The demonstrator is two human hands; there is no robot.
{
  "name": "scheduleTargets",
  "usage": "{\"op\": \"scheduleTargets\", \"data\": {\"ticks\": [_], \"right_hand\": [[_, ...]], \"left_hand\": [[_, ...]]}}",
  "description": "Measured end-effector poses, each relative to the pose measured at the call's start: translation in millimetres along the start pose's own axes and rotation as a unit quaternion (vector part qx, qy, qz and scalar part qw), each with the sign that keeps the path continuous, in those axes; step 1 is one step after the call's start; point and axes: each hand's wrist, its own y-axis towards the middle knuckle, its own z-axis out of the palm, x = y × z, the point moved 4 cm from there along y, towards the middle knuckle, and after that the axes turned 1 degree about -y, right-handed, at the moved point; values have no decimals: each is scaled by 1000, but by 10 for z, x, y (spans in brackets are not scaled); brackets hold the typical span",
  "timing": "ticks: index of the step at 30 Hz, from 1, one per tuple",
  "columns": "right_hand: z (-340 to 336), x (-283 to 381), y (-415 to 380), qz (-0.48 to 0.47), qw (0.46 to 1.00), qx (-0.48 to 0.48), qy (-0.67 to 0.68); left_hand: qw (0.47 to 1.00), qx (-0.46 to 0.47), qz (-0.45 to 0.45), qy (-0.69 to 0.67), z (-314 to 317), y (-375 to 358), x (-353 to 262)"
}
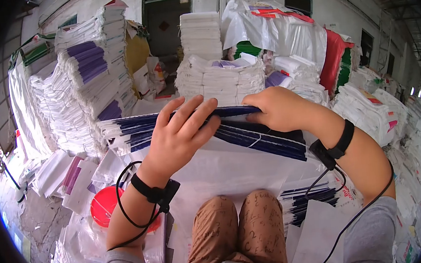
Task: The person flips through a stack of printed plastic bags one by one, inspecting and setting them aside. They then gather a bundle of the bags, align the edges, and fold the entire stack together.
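A stack of folded dark blue woven sacks (272, 145) with white edges lies in front of me, above my knees. My left hand (182, 126) rests across the top of the stack, its fingers spread and reaching over the far edge. Toward the stack's right side, my right hand (278, 108) is closed on the upper dark blue sacks, which are lifted a little off those below. A dark gap shows under the lifted part. The right fingertips are partly hidden.
More blue-edged sacks (309, 198) lie by my right knee. A red round container (106, 206) sits at my left. Tall piles of white sacks (82, 92) stand at the back left, with lower bundles (221, 78) straight ahead. Loose white sacks (369, 112) are heaped on the right.
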Motion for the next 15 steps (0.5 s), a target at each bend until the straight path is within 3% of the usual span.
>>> {"op": "scheduleTargets", "data": {"ticks": [4, 7, 13, 15], "right_hand": [[-8, -24, 7, 12, 1000, 6, 12], [-17, -36, 1, 8, 1000, 1, 10], [10, -125, 31, -8, 1000, -28, -1], [37, -160, 28, -8, 999, -32, -3]], "left_hand": [[997, -57, -2, 43, 86, -95, -19], [995, -104, 1, -2, 67, -186, -81], [994, 80, -58, -39, 124, -91, -123], [993, 84, -64, -46, 115, -100, -168]]}}
